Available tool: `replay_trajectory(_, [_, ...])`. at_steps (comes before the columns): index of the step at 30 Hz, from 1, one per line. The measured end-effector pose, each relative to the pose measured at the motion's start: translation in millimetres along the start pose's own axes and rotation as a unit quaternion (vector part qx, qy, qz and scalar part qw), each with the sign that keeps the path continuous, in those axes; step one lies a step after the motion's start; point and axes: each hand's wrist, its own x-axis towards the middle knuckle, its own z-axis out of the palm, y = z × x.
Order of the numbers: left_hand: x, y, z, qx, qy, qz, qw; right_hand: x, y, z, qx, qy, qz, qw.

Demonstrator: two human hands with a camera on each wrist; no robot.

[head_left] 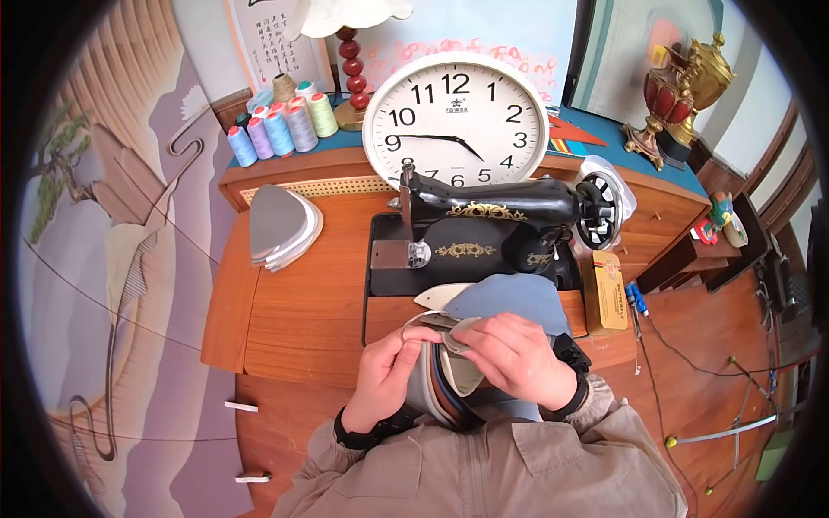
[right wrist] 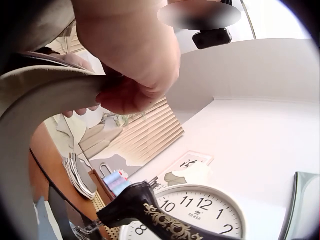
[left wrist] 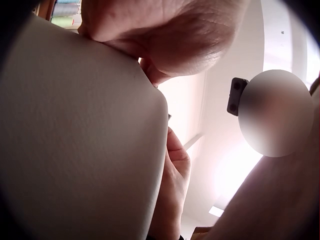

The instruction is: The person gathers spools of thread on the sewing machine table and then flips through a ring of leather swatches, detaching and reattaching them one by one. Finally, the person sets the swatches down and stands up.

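Observation:
My left hand (head_left: 380,375) pinches the near-left edge of a loose bundle of curved, leather-like sheets (head_left: 420,388) in grey, brown and dark blue. Opposite it, my right hand (head_left: 518,358) grips a pale grey sheet (head_left: 466,371) of the same bundle between thumb and fingers. Both hands meet close together at the upper edge, in front of the sewing machine. One broad pale sheet (left wrist: 85,130) fills much of the left wrist view. From the right wrist, a bent grey sheet (right wrist: 60,97) runs into the fingers. Beyond the hands lies a blue piece (head_left: 509,302) beside a cream one (head_left: 440,296).
A black sewing machine (head_left: 484,207) stands on the wooden table (head_left: 302,328). Stacked grey pieces (head_left: 283,226) lie at left, a yellow box (head_left: 608,292) at right. Behind are thread spools (head_left: 278,132), a large clock (head_left: 456,121), a lamp (head_left: 351,65) and red-gold ornaments (head_left: 673,99).

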Motion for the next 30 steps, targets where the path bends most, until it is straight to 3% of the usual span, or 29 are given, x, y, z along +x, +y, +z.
replay_trajectory(4, [0.7,0.7,3.0,0.002,-0.014,0.003,1.0,-5.3,3.1,-3.1,0.091,-0.014,0.058,0.994])
replay_trajectory(6, [2.1,4.5,3.6,0.01,-0.038,0.009,0.999,-8.2,3.6,-8.0,0.219,-0.032,0.164,0.961])
replay_trajectory(10, [4.8,5.8,9.1,0.023,-0.041,0.005,0.999,-12.7,9.3,-12.5,0.295,-0.033,0.211,0.931])
replay_trajectory(12, [5.5,6.0,12.0,0.017,-0.041,0.006,0.999,-15.5,10.3,-14.3,0.411,-0.048,0.33,0.848])
replay_trajectory(13, [5.9,6.7,12.8,0.018,-0.043,0.006,0.999,-16.0,10.6,-15.6,0.412,-0.046,0.33,0.848])
replay_trajectory(15, [6.2,8.3,14.4,0.023,-0.041,-0.001,0.999,-15.6,10.9,-19.1,0.331,-0.037,0.248,0.91])
replay_trajectory(18, [7.2,10.0,16.3,0.029,-0.04,0.009,0.999,-15.2,9.6,-22.7,0.264,-0.04,0.201,0.943])
replay_trajectory(22, [6.5,7.4,18.1,0.026,-0.036,0.005,0.999,-16.8,7.7,-22.3,0.215,-0.044,0.163,0.962])
replay_trajectory(24, [6.4,6.2,19.0,0.024,-0.027,0.017,0.999,-17.4,5.0,-17.2,0.098,0.006,0.053,0.994])
replay_trajectory(27, [6.2,8.4,19.9,0.029,-0.022,0.026,0.999,-16.5,-0.3,-18.5,-0.003,0.025,-0.017,1.0])
replay_trajectory(30, [5.9,7.8,19.5,0.022,-0.019,0.034,0.999,-17.8,-1.0,-18.6,-0.022,0.027,-0.042,0.999])
